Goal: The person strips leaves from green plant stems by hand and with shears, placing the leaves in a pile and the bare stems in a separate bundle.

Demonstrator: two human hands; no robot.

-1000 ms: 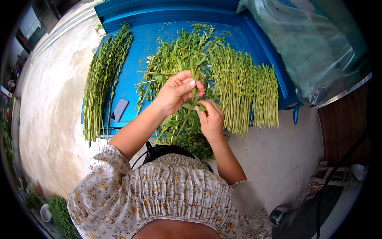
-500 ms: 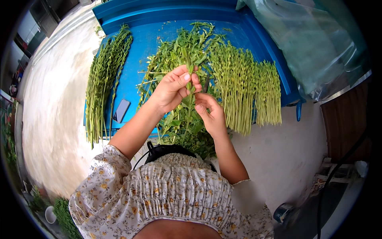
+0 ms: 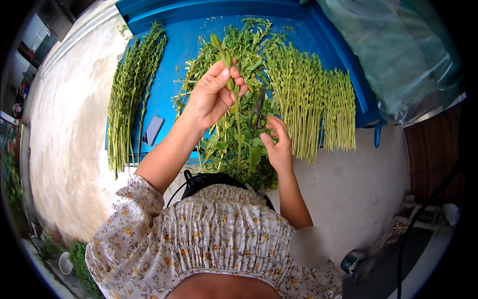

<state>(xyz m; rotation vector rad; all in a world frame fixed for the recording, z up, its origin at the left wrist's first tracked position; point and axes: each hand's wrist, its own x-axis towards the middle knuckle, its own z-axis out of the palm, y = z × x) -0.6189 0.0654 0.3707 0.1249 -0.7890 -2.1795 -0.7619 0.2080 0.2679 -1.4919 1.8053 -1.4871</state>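
My left hand pinches a green plant stalk with plump pods, held upright over the middle of the blue truck bed. The bare lower stem hangs down toward me. To the right, my right hand is empty, its fingers apart and slightly curled. Dark-handled scissors lie just beyond it on a heap of loose green leaves and stems. On the right lies a row of trimmed stalks, their bare ends toward me.
A long bundle of stalks lies at the left edge of the bed, with a grey phone beside it. Clear greenish plastic sheeting drapes over the right side. A dark tin stands on the ground at the lower right.
My right hand has come away from the stalk and moved right and down, fingers open. My left hand has lifted the stalk a little. The scissors now show.
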